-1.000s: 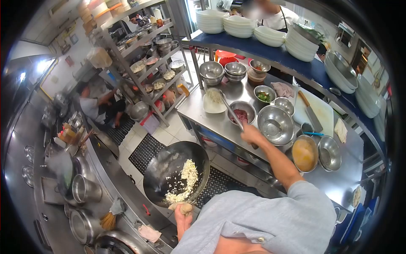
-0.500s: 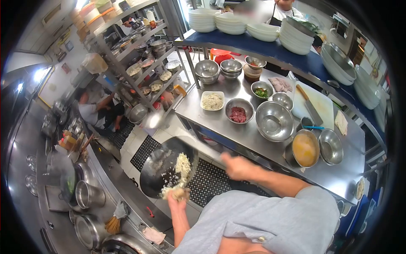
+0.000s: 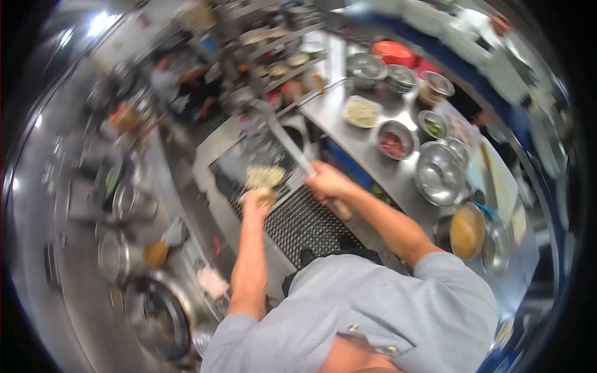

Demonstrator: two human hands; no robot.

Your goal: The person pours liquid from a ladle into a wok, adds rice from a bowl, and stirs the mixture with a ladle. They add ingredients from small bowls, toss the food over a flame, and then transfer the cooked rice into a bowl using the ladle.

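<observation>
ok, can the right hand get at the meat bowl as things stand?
Probably yes, though not free-handed: the meat bowl sits open near the edge of the counter, with nothing visible blocking it, but the right hand is gripping a long-handled utensil.

A wok sat ahead of the left hand, food inside. A ladle stretched forward from the right hand. Right of that hand, bowls and a pot stood on a counter; left of the left hand, a stove.
</observation>
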